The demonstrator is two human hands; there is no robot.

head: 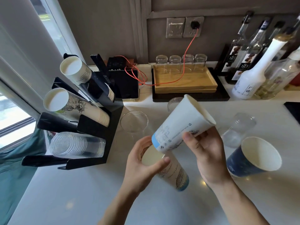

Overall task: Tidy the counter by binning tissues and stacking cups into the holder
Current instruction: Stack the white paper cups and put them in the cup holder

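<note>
Gripping a white paper cup [181,125] in the right hand [206,153], tilted, base just above the mouth of a second printed cup [164,166] clasped by the left hand [142,161]. Standing just right of the right hand: a dark blue cup [253,158]. Sitting well left of the left hand: the black holder [103,127] with stacked cups.

daylight from window [9,111] at left | soft shadows | wide-angle bending and blur at edges
</note>
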